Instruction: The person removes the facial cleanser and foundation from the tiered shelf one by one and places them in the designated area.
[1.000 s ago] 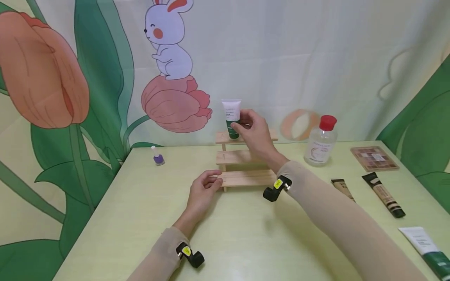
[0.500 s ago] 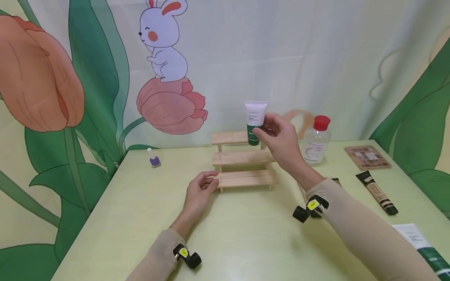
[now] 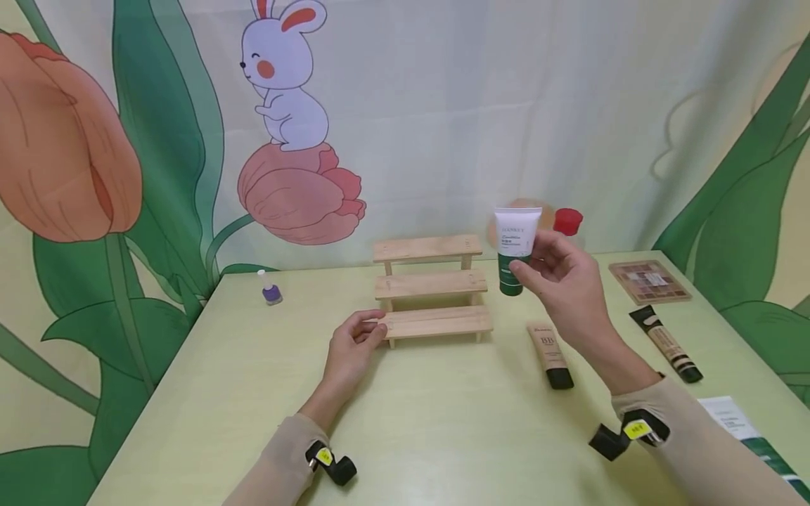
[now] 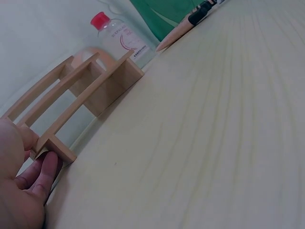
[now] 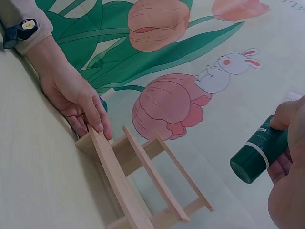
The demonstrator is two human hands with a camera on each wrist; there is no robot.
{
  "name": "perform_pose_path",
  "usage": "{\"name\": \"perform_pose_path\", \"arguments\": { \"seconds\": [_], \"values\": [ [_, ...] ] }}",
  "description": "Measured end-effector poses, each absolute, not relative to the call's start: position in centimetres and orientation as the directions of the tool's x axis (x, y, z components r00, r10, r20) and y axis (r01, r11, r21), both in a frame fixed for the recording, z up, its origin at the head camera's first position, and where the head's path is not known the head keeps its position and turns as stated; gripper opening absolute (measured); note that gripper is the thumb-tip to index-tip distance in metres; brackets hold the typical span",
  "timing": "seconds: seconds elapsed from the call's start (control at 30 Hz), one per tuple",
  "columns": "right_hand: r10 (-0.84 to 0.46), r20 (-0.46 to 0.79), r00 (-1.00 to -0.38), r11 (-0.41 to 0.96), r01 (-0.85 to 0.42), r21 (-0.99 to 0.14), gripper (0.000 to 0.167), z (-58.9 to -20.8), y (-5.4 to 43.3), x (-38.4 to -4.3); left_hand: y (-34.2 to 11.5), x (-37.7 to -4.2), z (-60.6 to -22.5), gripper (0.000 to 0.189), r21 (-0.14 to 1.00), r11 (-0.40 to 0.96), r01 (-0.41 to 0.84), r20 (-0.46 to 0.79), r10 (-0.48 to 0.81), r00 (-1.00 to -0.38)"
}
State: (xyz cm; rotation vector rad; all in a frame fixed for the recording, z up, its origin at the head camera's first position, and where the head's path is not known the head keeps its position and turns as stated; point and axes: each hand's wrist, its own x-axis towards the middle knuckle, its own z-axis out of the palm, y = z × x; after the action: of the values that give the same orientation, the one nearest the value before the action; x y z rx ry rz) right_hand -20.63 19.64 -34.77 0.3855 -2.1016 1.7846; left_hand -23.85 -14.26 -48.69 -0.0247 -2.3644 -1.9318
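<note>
A white and green squeeze tube [image 3: 515, 247] hangs upright, cap down, in my right hand [image 3: 566, 281]. Thumb and fingers pinch it from its right side, off to the right of the wooden three-step rack [image 3: 433, 284]. In the right wrist view its green cap [image 5: 249, 164] points down and left. My left hand [image 3: 351, 344] holds the left end of the rack's lowest step. The left wrist view has the thumb over the step and the curled fingers [image 4: 44, 174] under it. The rack's three steps bear nothing.
A BB cream tube [image 3: 549, 355] lies below my right hand. Farther right are a dark-capped tube [image 3: 666, 344], an eyeshadow palette [image 3: 650, 281] and a larger white-green tube [image 3: 747, 432]. A red-capped bottle [image 3: 567, 221] stands partly hidden; purple nail polish [image 3: 271, 292] stands left.
My right hand has lifted the squeeze tube off the rack's top step and carried it right and nearer. The left hand keeps its hold on the rack. The head view has shifted slightly.
</note>
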Motion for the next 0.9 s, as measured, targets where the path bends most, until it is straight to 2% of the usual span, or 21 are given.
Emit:
{"name": "perform_pose_path", "arguments": {
  "seconds": [0.23, 0.4, 0.63, 0.9],
  "values": [
    [0.101, 0.411, -0.906, 0.263, -0.374, -0.890, 0.045, -35.6, 23.0, -17.6, -14.1, -23.7, -48.5, 0.026, 0.980, 0.191, 0.065, 0.075, -0.046, -0.996],
    [0.148, 0.358, -0.922, 0.236, -0.318, -0.918, 0.041, -37.1, 25.1, -16.0, -14.1, -23.7, -48.5, 0.028, 0.984, 0.168, 0.066, 0.073, -0.034, -0.997],
    [0.176, 0.342, -0.923, 0.321, -0.275, -0.906, 0.039, -39.4, 26.5, -13.8, -14.2, -23.8, -48.6, 0.029, 0.984, 0.164, 0.071, 0.079, -0.037, -0.996],
    [0.199, 0.264, -0.944, 0.414, -0.163, -0.895, 0.047, -41.0, 27.9, -11.2, -14.0, -23.7, -48.6, 0.028, 0.984, 0.166, 0.060, 0.066, -0.030, -0.997]
  ]
}}
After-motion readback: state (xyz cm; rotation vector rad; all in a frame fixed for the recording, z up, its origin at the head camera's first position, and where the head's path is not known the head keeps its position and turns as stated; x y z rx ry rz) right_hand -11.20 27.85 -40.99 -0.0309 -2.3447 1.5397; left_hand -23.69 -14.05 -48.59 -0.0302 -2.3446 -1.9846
